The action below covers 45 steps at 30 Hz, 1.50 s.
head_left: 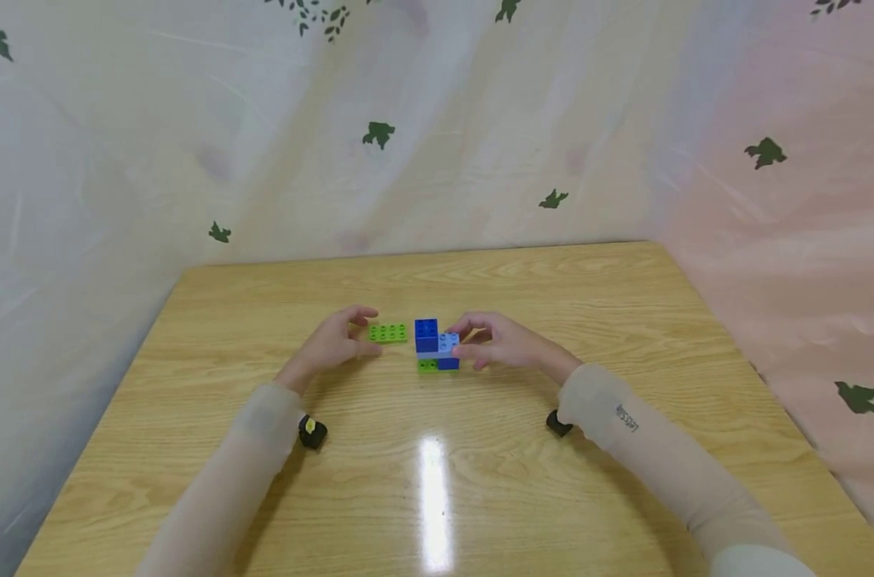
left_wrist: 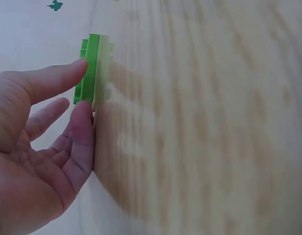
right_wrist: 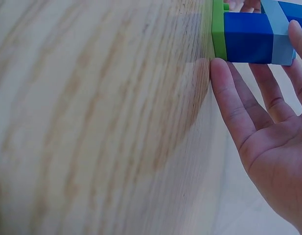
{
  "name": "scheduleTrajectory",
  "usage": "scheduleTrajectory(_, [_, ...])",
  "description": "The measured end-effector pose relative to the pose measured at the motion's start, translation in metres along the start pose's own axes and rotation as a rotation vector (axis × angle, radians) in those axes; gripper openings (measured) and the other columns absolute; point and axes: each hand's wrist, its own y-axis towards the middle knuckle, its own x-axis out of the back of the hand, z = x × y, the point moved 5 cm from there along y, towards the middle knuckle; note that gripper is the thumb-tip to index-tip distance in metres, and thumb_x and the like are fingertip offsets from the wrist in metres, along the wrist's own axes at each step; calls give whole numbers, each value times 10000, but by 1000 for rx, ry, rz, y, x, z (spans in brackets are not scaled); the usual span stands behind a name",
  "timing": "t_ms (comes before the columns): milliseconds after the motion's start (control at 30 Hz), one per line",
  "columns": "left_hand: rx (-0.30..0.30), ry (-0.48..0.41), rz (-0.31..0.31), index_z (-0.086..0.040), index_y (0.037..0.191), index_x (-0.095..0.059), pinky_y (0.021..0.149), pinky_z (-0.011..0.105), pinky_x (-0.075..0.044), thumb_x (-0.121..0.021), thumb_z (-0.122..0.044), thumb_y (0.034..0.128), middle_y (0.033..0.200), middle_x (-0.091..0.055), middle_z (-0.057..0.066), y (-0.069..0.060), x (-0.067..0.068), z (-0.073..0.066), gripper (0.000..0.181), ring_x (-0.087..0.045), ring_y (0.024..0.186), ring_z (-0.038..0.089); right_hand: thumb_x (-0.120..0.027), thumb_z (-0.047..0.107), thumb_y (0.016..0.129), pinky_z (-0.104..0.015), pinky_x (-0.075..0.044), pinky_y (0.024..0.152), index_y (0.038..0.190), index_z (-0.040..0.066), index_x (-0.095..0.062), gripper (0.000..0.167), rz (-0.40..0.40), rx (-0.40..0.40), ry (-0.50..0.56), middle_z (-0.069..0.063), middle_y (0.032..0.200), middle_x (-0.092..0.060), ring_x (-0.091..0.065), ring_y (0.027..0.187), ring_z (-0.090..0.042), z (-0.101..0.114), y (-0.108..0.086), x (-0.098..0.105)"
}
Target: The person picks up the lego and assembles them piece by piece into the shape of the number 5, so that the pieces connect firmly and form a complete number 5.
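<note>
A flat green building brick (head_left: 388, 333) with studs on top lies on the table, left of a small brick stack. My left hand (head_left: 336, 338) is at its left end, thumb and fingers spread apart around that end; whether they touch it is hard to tell. The stack has a green base plate (right_wrist: 219, 32), a dark blue brick (right_wrist: 248, 38) on it, a light blue brick (head_left: 447, 343) across that, and another dark blue brick (head_left: 426, 335) on top at the left. My right hand (head_left: 505, 340) holds the stack's right side, thumb in front, fingers curled behind and beside it.
The wooden table (head_left: 437, 417) reaches back to a pale cloth backdrop (head_left: 437, 184) printed with green birds and leaves. A black device (head_left: 312, 433) sits at the left wrist and another black device (head_left: 559, 423) at the right wrist.
</note>
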Motion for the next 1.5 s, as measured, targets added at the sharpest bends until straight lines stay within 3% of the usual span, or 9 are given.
scheduleTrajectory(267, [32,-62,13,-5,1419,-533,1006,434,-404,-817,-161,873,1372,-546,209,4,0,12,635,-493,1237,340,-689,256,994,-462,-606,794,1321,118,-602,365,0,4,-4,-144,1258,-549,-625,1118,-322,-2,1,0])
scheduleTrajectory(600, [15,11,-6,-3,1367,-586,1010,456,-385,-810,-163,879,1293,-588,191,6,-1,13,560,-516,1151,324,-682,238,999,-474,-605,786,1303,118,-610,335,-7,5,-4,-144,1234,-555,-628,1113,-324,-2,2,0])
scheduleTrajectory(733, [11,19,-15,-7,1346,-606,956,413,-412,-811,-157,875,1250,-605,183,6,-1,12,535,-530,1116,313,-679,209,1000,-493,-601,791,1305,100,-608,332,-13,4,1,-147,1233,-554,-628,1110,-327,-2,2,0])
scheduleTrajectory(933, [24,10,-11,-9,1337,-612,743,304,-504,-805,-160,881,1230,-596,173,5,-1,10,517,-538,1048,283,-665,158,1005,-539,-589,805,1326,85,-593,338,-16,-3,18,-138,1247,-550,-622,1113,-330,-2,2,0])
scheduleTrajectory(1100, [22,23,-20,-6,1326,-613,727,281,-500,-793,-168,894,1209,-594,165,4,-2,8,495,-540,1012,264,-654,140,1009,-545,-592,785,1333,89,-590,334,-17,2,12,-138,1247,-549,-622,1110,-333,-3,2,0])
scheduleTrajectory(1333, [15,39,-41,-12,1306,-624,662,281,-498,-788,-177,903,1106,-584,126,3,-4,8,465,-548,835,219,-677,233,1003,-492,-615,713,1314,140,-610,332,-17,-5,-5,-139,1241,-552,-628,1107,-320,-3,-1,1])
scheduleTrajectory(1500, [4,38,-54,-11,1281,-630,662,276,-478,-792,-180,901,1052,-583,106,3,-6,10,446,-538,816,200,-681,255,1000,-489,-616,712,1308,147,-612,333,-17,-3,-9,-137,1246,-550,-623,1113,-322,-3,-2,0])
